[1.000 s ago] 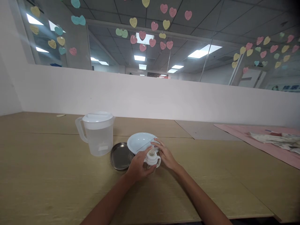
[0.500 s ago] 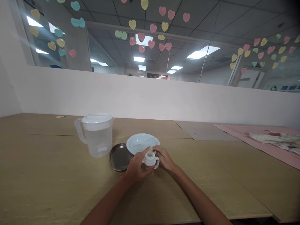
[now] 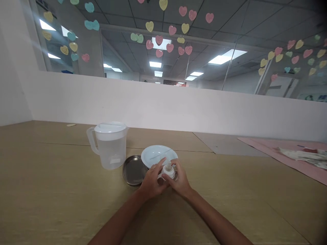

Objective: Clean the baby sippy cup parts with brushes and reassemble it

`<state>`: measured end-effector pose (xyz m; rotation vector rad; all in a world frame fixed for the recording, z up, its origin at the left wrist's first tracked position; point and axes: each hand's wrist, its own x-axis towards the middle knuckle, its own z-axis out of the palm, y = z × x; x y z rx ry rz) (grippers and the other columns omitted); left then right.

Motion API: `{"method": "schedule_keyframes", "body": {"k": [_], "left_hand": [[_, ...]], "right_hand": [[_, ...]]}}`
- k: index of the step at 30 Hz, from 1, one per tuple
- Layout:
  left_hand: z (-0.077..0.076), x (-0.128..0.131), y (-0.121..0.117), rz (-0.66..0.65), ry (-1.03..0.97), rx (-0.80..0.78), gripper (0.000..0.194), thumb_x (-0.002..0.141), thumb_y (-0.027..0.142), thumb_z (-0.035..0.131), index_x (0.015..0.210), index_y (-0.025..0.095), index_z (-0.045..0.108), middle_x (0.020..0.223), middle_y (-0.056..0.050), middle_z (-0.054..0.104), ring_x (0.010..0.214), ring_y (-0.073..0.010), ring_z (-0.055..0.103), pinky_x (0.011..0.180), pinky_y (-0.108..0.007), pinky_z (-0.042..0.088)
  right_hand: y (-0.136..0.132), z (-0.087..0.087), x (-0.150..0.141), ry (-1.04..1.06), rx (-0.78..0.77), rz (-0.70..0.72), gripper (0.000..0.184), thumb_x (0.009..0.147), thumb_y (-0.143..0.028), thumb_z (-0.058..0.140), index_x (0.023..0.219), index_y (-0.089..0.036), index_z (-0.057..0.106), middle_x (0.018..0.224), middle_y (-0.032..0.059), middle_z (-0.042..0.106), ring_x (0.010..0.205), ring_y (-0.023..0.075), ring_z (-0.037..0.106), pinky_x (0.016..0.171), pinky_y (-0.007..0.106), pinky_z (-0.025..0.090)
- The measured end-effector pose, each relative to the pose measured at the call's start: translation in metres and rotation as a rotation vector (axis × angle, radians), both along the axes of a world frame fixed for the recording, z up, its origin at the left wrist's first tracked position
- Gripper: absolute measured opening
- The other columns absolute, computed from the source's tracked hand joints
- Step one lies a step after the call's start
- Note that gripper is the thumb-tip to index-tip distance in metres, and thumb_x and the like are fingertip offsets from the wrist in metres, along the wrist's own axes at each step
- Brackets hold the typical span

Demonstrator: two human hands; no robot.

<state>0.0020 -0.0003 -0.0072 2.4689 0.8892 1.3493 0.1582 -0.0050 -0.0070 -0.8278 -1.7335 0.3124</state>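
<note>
A small white baby bottle with a teat on top stands on the wooden table between both hands. My left hand wraps its left side, fingers closed on it. My right hand closes on its right side and top. Just behind the bottle sits a white bowl. A round steel dish lies to the bowl's left. Further left stands a clear plastic jug with a white lid and water in it.
A low white partition wall runs along the back of the table. A pink mat with a crumpled cloth on it lies at the far right. Paper hearts are stuck on the glass above.
My right hand has come off the white bowl and closed round the bottle's right side, covering its handle. The left hand stays on the bottle. The view has shifted a little.
</note>
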Motion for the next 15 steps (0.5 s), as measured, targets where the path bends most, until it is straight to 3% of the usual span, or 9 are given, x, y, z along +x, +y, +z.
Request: {"method": "schedule_keyframes", "body": {"k": [5,11,15], "left_hand": [[0.004,0.002,-0.002,-0.056,-0.019,-0.108,0.086,0.075,0.039,0.060,0.142,0.020,0.009,0.108,-0.008,0.064,0.100,-0.0241,0.057,0.088,-0.038,0.043],[0.000,0.005,0.000,-0.082,-0.039,-0.142,0.092,0.075,0.042,0.061,0.143,0.019,0.003,0.110,-0.011,0.062,0.099,-0.0247,0.057,0.088,-0.039,0.042],[0.003,0.003,-0.001,-0.112,-0.023,-0.156,0.091,0.077,0.040,0.059,0.142,0.018,-0.001,0.108,-0.010,0.063,0.096,-0.0225,0.058,0.087,-0.038,0.043]], "right_hand": [[0.001,0.003,0.004,0.030,-0.009,0.019,0.034,0.071,-0.042,0.063,0.094,-0.021,0.049,0.088,0.0015,0.053,0.077,0.0160,0.052,0.067,0.027,0.043],[0.002,0.002,0.009,-0.004,0.088,-0.001,0.035,0.073,-0.040,0.063,0.099,-0.020,0.052,0.092,0.0046,0.056,0.083,0.0186,0.054,0.072,0.030,0.044],[0.003,0.000,0.014,-0.014,0.073,0.073,0.032,0.077,-0.039,0.058,0.102,-0.019,0.055,0.096,0.0071,0.059,0.089,0.0211,0.056,0.079,0.033,0.045]]}}
